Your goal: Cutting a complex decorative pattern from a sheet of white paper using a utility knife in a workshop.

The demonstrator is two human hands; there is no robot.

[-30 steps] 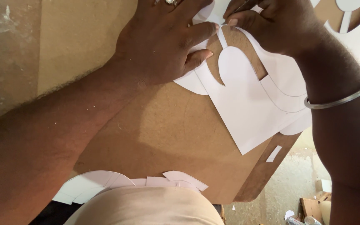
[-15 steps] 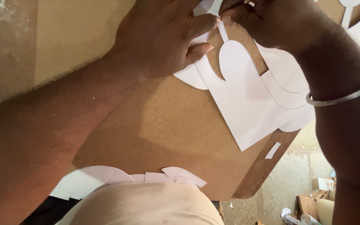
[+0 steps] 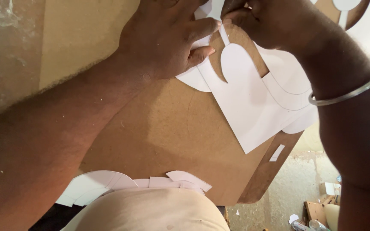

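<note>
White paper cutout under both hands, left hand, right hand, near board edge

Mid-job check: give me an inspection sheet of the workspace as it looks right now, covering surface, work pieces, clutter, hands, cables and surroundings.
Surface: brown board, lying flat, its lower right corner past the edge over the floor.
Job's things: white paper sheet with curved cut-outs, flat on the board; a narrow strip of it runs up between the hands.
Clutter: white paper offcuts at the near edge; one small white scrap on the board.
Hands: left hand pressed flat on the paper; right hand pinching at the strip top, any tool hidden; metal bangle on the right wrist.
Cables: nothing seen.
Surroundings: concrete floor with scattered scraps at lower right.
</note>
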